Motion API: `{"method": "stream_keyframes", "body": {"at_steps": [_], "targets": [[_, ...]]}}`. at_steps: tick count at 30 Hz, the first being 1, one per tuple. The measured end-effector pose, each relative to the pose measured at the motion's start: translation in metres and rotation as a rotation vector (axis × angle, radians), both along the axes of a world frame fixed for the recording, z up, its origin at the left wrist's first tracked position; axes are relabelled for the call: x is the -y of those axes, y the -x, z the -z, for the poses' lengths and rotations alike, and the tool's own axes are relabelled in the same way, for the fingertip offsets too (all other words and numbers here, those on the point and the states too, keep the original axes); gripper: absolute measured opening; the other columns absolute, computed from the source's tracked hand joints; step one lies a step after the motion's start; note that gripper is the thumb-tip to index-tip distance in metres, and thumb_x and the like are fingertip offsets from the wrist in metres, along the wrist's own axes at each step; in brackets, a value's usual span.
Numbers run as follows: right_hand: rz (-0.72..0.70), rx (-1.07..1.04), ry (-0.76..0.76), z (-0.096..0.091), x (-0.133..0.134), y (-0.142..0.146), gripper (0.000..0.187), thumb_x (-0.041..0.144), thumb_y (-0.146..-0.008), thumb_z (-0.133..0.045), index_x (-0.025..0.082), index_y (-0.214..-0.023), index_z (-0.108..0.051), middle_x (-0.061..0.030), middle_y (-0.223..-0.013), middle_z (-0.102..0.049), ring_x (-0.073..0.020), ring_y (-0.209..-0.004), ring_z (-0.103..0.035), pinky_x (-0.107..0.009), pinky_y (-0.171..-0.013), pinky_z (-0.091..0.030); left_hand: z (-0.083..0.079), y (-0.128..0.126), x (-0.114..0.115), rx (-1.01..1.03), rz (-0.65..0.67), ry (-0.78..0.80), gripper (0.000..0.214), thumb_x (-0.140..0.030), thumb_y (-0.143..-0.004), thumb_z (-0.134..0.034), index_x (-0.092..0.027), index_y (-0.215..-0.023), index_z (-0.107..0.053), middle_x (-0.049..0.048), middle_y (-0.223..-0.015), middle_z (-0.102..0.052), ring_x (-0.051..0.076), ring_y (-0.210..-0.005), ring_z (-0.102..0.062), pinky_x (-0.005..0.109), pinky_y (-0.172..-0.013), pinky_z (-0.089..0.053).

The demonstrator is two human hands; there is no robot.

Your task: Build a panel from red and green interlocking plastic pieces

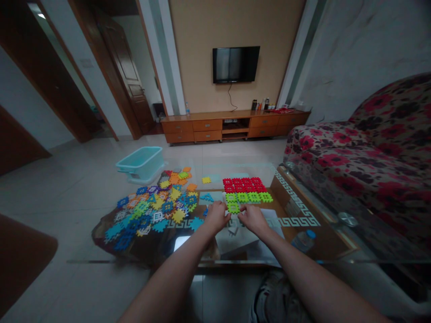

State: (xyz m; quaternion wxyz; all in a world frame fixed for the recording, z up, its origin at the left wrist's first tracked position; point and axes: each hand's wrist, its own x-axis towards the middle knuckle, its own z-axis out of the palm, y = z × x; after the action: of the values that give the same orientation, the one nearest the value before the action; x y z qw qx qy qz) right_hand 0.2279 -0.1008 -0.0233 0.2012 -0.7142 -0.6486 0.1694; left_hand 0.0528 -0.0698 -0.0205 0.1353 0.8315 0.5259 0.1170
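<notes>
The left hand [216, 216] and right hand [254, 220] sit just either side of a green plastic tile [233, 207] mid-way across the glass surface [134, 261], fingers [224, 215] curled, any grip unclear; the tile looks light and stiff, easiest held by its notched edges.

Wall-mounted television [236, 64] above wooden sideboard [235, 126]

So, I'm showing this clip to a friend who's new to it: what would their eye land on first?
The bright heap of multicoloured plastic interlocking tiles on the left of the glass coffee table stands out first. To its right lie a neat block of red tiles and a row of lime-green tiles, with the left hand and right hand close beneath them. Farther off, a wall-mounted TV hangs on the tan wall.
</notes>
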Motion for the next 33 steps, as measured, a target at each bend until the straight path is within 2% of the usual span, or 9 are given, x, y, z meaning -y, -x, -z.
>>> {"method": "stream_keyframes", "body": {"at_steps": [10,16,19,23,29,33], "targets": [[-0.003,0.018,0.016,0.000,-0.001,-0.001,0.019,0.017,-0.077,-0.059,0.016,-0.091,-0.071,-0.0071,-0.082,-0.074,-0.0198,-0.080,-0.067,-0.025,-0.072,-0.042,0.000,0.002,0.000,-0.001,0.001,-0.038,0.027,-0.040,-0.082,-0.065,-0.018,-0.098,-0.066,0.0090,-0.104,-0.067,0.026,-0.105,-0.058,0.036,-0.091,-0.042],[0.024,0.048,0.021,-0.011,0.003,0.000,0.019,0.017,-0.082,-0.055,0.013,-0.096,-0.067,-0.0102,-0.085,-0.072,-0.0211,-0.082,-0.066,-0.027,-0.072,-0.039,-0.009,0.014,0.000,-0.003,0.004,-0.085,0.031,-0.043,-0.081,-0.065,-0.018,-0.100,-0.064,0.0100,-0.106,-0.065,0.028,-0.108,-0.056,0.037,-0.093,-0.041],[0.033,0.068,0.009,-0.022,0.011,0.009,0.020,0.022,-0.085,-0.053,0.015,-0.102,-0.062,-0.0105,-0.089,-0.071,-0.0218,-0.084,-0.065,-0.027,-0.069,-0.037,-0.013,0.029,-0.003,-0.031,-0.027,-0.146,0.030,-0.041,-0.084,-0.060,-0.019,-0.104,-0.061,0.0101,-0.107,-0.063,0.028,-0.108,-0.055,0.039,-0.094,-0.040],[-0.079,0.065,0.018,-0.035,0.025,0.027,0.025,0.025,-0.085,-0.054,0.017,-0.109,-0.056,-0.0084,-0.091,-0.069,-0.0206,-0.083,-0.063,-0.027,-0.065,-0.033,-0.016,0.059,-0.014,-0.097,-0.153,-0.239,0.031,-0.039,-0.086,-0.056,-0.020,-0.111,-0.057,0.0107,-0.114,-0.058,0.028,-0.110,-0.053,0.039,-0.092,-0.040],[-0.184,0.076,0.066,-0.040,0.034,0.040,0.028,0.026,-0.085,-0.054,0.018,-0.112,-0.052,-0.0084,-0.094,-0.068,-0.0218,-0.086,-0.063,-0.028,-0.064,-0.029,-0.012,0.106,-0.034,-0.149,-0.355,-0.246,0.038,-0.041,-0.090,-0.048,-0.017,-0.119,-0.054,0.0144,-0.120,-0.057,0.030,-0.114,-0.052,0.039,-0.094,-0.041],[-0.213,0.083,0.081,-0.039,0.034,0.041,0.029,0.026,-0.087,-0.051,0.018,-0.115,-0.051,-0.0099,-0.097,-0.069,-0.0222,-0.086,-0.063,-0.028,-0.065,-0.030,-0.002,0.117,-0.038,-0.165,-0.320,-0.206,0.046,-0.044,-0.093,-0.043,-0.019,-0.131,-0.048,0.0144,-0.134,-0.053,0.030,-0.122,-0.049,0.042,-0.099,-0.039]]}}
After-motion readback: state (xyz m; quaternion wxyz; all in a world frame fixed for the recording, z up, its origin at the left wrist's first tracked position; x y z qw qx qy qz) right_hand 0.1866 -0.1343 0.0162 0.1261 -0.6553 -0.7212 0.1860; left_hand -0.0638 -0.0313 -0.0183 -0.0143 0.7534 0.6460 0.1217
